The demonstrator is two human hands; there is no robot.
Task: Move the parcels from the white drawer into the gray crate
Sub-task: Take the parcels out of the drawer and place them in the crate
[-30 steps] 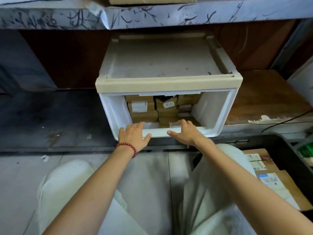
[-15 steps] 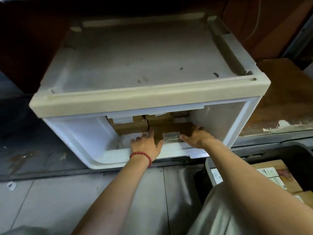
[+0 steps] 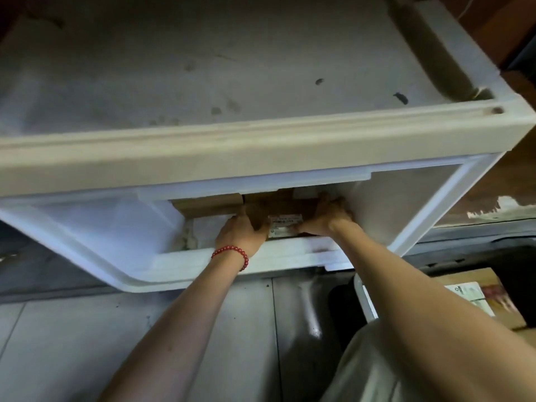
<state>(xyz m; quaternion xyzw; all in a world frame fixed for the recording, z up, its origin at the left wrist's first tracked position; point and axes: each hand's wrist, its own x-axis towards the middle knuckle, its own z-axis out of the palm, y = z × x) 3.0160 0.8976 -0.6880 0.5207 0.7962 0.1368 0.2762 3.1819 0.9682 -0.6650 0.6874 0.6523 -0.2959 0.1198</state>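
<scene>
Hands work deep inside the white drawer (image 3: 290, 255), one at each end of a brown parcel (image 3: 278, 204) that sits just behind the drawer's front lip. The left hand (image 3: 240, 233), with a red bracelet (image 3: 232, 253) at its wrist, has its fingers curled over the parcel's left end and the thumb laid on the near face. The right hand (image 3: 324, 219) wraps its fingers over the right end, its thumb running along the lower edge beside the white label (image 3: 285, 226). Neither hand is spread — both are closed on the cardboard. I read that as a grip from two sides, chosen because the opening is low and the parcel has to come straight out toward the person and over the lip. Whether it has left the drawer bottom, I cannot tell.

A second parcel (image 3: 208, 206) lies just beside it on the left, farther back, so more remain to move. The gray crate (image 3: 364, 300) stands low at the person's right — near enough for a short swing — and already holds a labelled parcel (image 3: 475, 294).
</scene>
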